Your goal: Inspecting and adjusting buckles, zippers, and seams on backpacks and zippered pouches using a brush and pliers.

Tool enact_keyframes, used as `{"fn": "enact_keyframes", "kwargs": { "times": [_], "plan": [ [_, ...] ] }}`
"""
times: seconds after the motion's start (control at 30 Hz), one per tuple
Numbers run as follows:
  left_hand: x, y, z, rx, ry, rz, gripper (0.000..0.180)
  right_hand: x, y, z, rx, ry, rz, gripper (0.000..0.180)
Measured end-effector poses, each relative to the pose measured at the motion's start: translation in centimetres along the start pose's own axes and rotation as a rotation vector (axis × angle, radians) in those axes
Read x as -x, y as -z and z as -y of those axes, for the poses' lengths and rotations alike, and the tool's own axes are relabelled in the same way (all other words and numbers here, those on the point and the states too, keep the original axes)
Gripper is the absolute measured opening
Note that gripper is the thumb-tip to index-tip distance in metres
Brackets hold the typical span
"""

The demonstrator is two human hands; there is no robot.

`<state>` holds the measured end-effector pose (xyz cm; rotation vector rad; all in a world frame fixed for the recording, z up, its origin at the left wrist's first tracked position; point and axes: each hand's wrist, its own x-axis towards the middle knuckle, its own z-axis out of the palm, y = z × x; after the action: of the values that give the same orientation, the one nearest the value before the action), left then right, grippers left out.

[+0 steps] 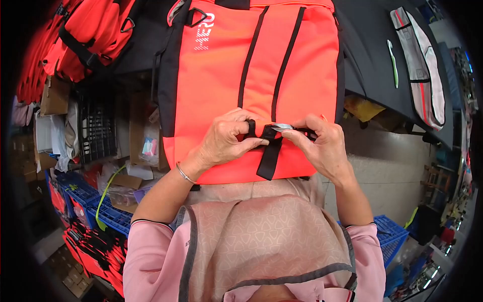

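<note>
A bright orange-red backpack with black sides lies on the dark table, its near end against my body. At that end, my left hand is closed, pinching the orange flap's black-edged end and a black webbing strap whose loose tail hangs toward me. In my right hand is a small pair of thread snips, gripped between thumb and fingers. Their silver blades point left and meet the black webbing beside my left fingers. Whether the blades are closed on a thread is too small to tell.
On the dark table at the right lie a white-and-green stick-like tool and a long grey strap piece. More orange bags are heaped at the far left. Blue crates stand at the lower left, another blue crate at the lower right.
</note>
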<state>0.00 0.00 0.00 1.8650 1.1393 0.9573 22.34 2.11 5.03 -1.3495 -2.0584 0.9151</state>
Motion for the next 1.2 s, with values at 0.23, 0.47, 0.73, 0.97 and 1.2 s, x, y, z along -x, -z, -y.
{"fn": "enact_keyframes", "kwargs": {
  "times": [0.23,0.47,0.73,0.97,1.2],
  "plan": [
    [0.2,-0.2,0.0,-0.023,-0.012,-0.001,0.025,-0.2,0.2,0.0,0.033,0.012,0.05,0.023],
    [-0.2,0.0,-0.4,0.024,0.001,-0.023,0.024,-1.1,0.5,-1.1,-0.589,-0.31,0.126,0.011],
    [-1.6,-0.6,-1.5,0.036,0.005,-0.066,0.024,0.0,-0.4,0.6,-0.239,0.094,-0.162,0.048],
    [-2.1,-1.3,-1.7,-0.077,-0.009,-0.096,0.022,-0.4,-2.5,-1.2,0.138,0.523,-0.349,0.039],
    [-2.0,-2.3,0.1,-0.196,-0.167,-0.168,0.021,0.0,-3.7,-0.4,-0.121,0.247,-0.216,0.024]
  ]
}}
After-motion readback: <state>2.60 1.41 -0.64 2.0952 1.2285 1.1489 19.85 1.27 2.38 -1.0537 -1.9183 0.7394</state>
